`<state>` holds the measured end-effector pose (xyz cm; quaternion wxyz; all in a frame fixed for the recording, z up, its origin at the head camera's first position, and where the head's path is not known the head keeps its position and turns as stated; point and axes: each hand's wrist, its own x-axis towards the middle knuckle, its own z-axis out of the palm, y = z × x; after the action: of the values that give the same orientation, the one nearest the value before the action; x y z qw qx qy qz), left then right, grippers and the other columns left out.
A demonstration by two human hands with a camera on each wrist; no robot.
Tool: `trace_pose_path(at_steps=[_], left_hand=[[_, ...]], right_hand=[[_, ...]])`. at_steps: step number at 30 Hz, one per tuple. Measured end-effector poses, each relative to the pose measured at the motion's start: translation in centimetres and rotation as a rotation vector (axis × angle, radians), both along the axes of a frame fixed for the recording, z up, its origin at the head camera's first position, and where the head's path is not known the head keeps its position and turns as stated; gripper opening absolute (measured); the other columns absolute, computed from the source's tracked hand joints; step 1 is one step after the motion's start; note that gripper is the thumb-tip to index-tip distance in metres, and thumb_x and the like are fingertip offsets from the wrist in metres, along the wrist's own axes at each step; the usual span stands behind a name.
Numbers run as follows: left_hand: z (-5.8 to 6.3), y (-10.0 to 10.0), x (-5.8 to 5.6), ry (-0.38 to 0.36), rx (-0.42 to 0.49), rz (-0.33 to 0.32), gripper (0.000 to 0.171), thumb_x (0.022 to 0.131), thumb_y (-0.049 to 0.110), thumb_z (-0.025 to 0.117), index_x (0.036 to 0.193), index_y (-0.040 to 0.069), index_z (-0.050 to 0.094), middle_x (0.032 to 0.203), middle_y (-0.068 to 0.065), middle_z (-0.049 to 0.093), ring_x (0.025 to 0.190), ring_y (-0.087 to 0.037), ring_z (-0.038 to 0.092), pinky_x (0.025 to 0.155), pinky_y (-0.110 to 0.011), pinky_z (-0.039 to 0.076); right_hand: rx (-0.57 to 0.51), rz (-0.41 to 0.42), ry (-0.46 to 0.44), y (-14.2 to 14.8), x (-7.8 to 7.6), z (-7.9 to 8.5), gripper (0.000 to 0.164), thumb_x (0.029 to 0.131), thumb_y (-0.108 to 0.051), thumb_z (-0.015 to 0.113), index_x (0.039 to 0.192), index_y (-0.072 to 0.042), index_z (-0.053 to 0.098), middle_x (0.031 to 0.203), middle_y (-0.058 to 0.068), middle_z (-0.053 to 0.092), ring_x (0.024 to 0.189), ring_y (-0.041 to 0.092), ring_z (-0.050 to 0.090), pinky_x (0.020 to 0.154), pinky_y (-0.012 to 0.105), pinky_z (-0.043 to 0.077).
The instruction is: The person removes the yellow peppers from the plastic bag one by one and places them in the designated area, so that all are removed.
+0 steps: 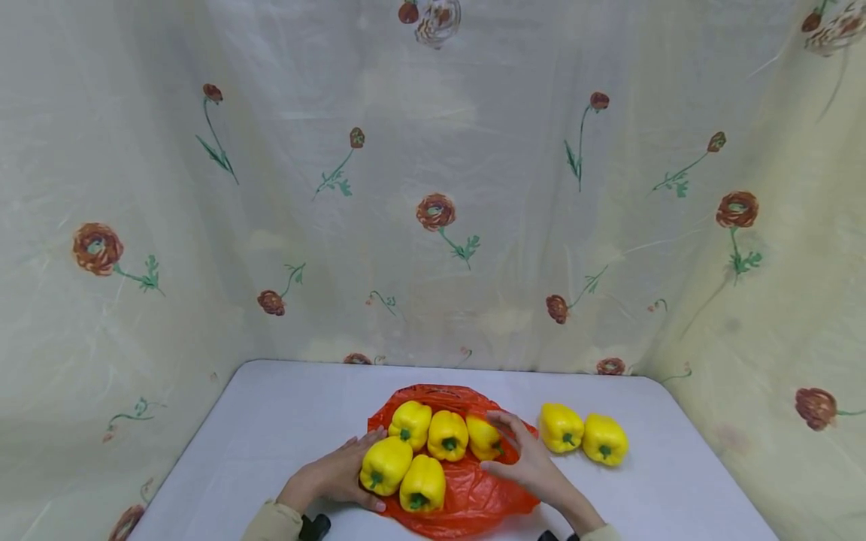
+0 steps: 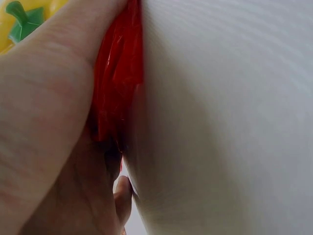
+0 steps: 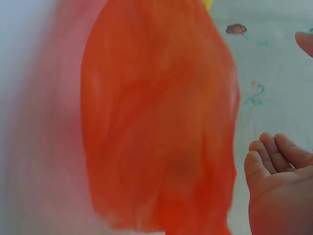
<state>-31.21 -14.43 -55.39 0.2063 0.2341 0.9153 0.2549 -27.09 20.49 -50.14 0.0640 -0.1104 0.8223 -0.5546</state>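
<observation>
A red plastic bag (image 1: 467,492) lies flat on the table, with several yellow bell peppers (image 1: 384,464) grouped on it. My left hand (image 1: 334,473) rests at the bag's left edge, fingers and thumb spread around the side of the nearest pepper. In the left wrist view, red plastic (image 2: 120,63) shows beside that hand, down against the table. Over the bag's right side, my right hand (image 1: 531,462) hovers with thumb and fingers apart, beside the rightmost pepper (image 1: 482,437) on the bag. In the right wrist view this hand (image 3: 281,191) holds nothing.
Two more yellow bell peppers (image 1: 604,439) stand side by side on the white table (image 1: 649,496), right of the bag. A pale flowered curtain (image 1: 507,300) hangs behind the table and along both sides.
</observation>
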Motion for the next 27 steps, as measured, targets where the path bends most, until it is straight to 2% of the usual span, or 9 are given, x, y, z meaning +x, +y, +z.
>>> trace_pose_path(at_steps=[6, 14, 18, 27], left_hand=[[0.0, 0.0, 0.3, -0.002, 0.002, -0.011, 0.116, 0.068, 0.064, 0.075, 0.155, 0.015, 0.017, 0.162, -0.006, 0.019, 0.148, -0.027, 0.02, 0.12, -0.058, 0.01], [0.4, 0.2, 0.4, -0.004, -0.006, -0.004, 0.114, 0.068, 0.062, 0.076, 0.155, 0.015, 0.019, 0.162, -0.006, 0.02, 0.147, -0.027, 0.022, 0.12, -0.058, 0.012], [0.5, 0.2, 0.4, 0.0, -0.004, -0.003, 0.114, 0.068, 0.062, 0.076, 0.155, 0.014, 0.019, 0.162, -0.006, 0.02, 0.147, -0.028, 0.022, 0.12, -0.058, 0.011], [0.4, 0.0, 0.3, 0.012, -0.005, -0.016, 0.115, 0.069, 0.064, 0.074, 0.155, 0.015, 0.017, 0.162, -0.006, 0.019, 0.148, -0.027, 0.021, 0.12, -0.057, 0.011]], right_hand=[[-0.011, 0.107, -0.006, -1.8, 0.3, -0.4, 0.076, 0.082, -0.034, 0.077, 0.142, -0.016, 0.035, 0.149, 0.009, 0.038, 0.139, 0.035, 0.033, 0.115, 0.059, 0.027], [0.0, 0.187, -0.037, -3.8, 0.5, -1.0, 0.075, 0.085, -0.036, 0.074, 0.144, -0.017, 0.032, 0.15, 0.008, 0.037, 0.14, 0.033, 0.033, 0.115, 0.056, 0.029], [0.003, 0.204, -0.045, -4.6, 0.5, -1.4, 0.074, 0.085, -0.036, 0.074, 0.144, -0.017, 0.033, 0.15, 0.008, 0.037, 0.14, 0.033, 0.033, 0.115, 0.055, 0.029], [0.063, 0.179, -0.079, -5.7, 0.7, -1.5, 0.078, 0.082, -0.04, 0.076, 0.144, -0.017, 0.035, 0.147, 0.008, 0.04, 0.137, 0.033, 0.037, 0.113, 0.055, 0.033]])
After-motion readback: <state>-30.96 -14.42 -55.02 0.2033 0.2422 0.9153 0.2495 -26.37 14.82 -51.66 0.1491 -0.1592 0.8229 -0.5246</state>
